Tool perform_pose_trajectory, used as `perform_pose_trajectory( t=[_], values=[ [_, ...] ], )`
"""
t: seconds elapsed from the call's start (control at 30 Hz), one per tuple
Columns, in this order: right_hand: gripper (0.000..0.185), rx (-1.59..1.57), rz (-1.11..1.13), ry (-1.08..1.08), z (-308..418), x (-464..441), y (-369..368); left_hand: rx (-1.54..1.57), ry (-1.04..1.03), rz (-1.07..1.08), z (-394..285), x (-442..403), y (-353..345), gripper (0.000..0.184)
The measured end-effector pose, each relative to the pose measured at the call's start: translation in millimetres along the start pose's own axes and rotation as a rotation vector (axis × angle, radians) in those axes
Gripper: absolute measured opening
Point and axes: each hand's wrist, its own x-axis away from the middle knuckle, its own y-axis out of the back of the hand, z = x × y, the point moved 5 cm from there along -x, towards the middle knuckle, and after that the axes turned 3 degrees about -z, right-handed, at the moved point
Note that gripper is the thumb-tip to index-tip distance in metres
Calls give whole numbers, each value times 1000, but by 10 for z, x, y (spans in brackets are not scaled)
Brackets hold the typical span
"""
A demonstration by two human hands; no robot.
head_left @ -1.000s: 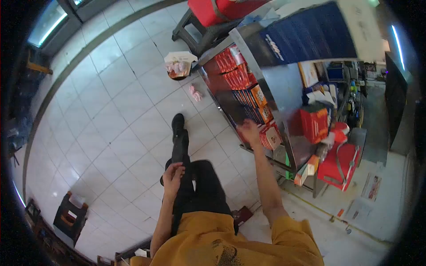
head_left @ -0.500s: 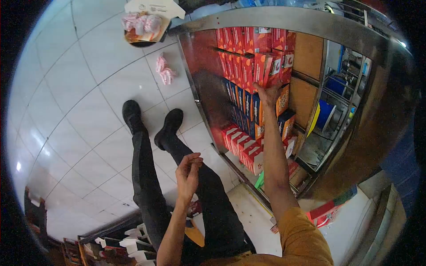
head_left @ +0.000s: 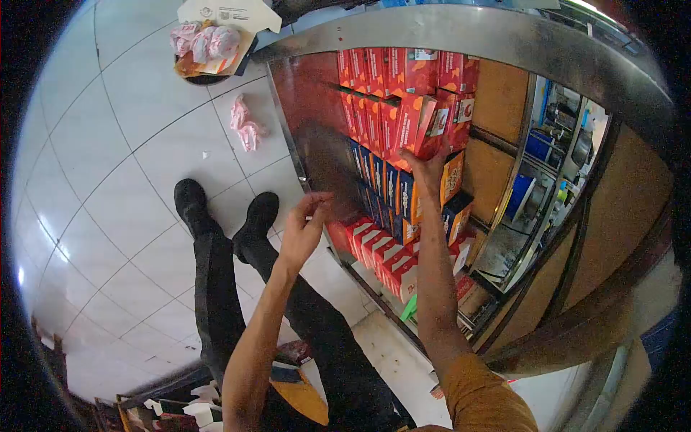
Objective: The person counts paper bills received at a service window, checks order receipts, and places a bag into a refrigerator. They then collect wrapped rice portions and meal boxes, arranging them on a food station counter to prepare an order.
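My right hand [head_left: 427, 171] is closed around the lower end of a red carton [head_left: 412, 128], which tilts out from a row of similar red cartons [head_left: 366, 115] in the cabinet. My left hand [head_left: 302, 234] is raised over my leg near the cabinet's edge, its fingers loosely bent and apart, with nothing visible in it. Below the red row stand dark blue and orange cartons [head_left: 403, 191]. Lower still are red-and-white folded boxes [head_left: 385, 259]. My right fingers are partly hidden behind the carton.
A metal frame [head_left: 446, 29] borders the cabinet. Beyond the wooden panel [head_left: 497, 108] is an opening with blue items. On the tiled floor [head_left: 129, 201] lie a crumpled pink-and-white bag [head_left: 247, 124] and an open box with pink-and-white bundles [head_left: 214, 45]. A green object [head_left: 409, 308] sits low in the cabinet.
The held red carton has come out farther and tilts more from its row. My left hand has moved up towards the cabinet, its fingers reaching forward. The view has shifted slightly.
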Motion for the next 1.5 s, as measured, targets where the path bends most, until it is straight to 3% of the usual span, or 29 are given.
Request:
perform_pose_trajectory(
  t=[0.1,0.13,0.2,0.33,0.47,0.57,0.7,0.8,0.87,0.97,1.03,1.1,1.17,1.27,1.33,1.4,1.5],
  values=[
    [116,-375,-101,-120,140,154,65,146,18,132,-146,-245,-193,39],
    [109,-269,-118,-43,-17,205,76,153,-20,137,-211,-308,-258,44],
    [106,-356,-33,-39,262,474,97,173,-90,144,-326,-399,-437,55],
    [104,-592,196,-96,931,1114,40,884,21,230,-269,-581,-661,63],
    [99,-383,421,11,1265,1500,108,968,236,238,215,-515,-258,60],
    [97,-612,337,-721,1275,1820,409,901,98,198,30,-278,59,66],
    [93,-653,495,-559,707,1869,567,865,88,-74,662,-250,617,70],
    [86,-850,507,-480,605,1555,580,1186,61,216,320,15,788,72],
    [79,-984,538,-517,727,1307,434,1177,-78,279,341,111,903,82],
    [70,-1118,522,-559,932,731,130,1130,-101,237,282,210,1027,83],
    [63,-901,322,-448,856,240,132,1106,-76,190,213,244,1078,84],
    [64,-288,0,-231,487,-236,342,1082,-62,162,179,288,1126,85],
    [79,129,-149,-28,280,-590,520,1059,-62,167,160,324,1165,86],
    [98,312,-209,-166,-206,-948,460,1032,-83,205,187,349,1236,87],
    [111,28,-11,-91,-775,-1168,393,1038,-26,176,232,364,1296,88],
    [117,-53,52,-55,-801,-1235,336,1068,7,140,226,386,1346,89],
    [113,121,-81,-85,-708,-1134,423,1056,-35,169,277,391,1407,94]
  ],
)
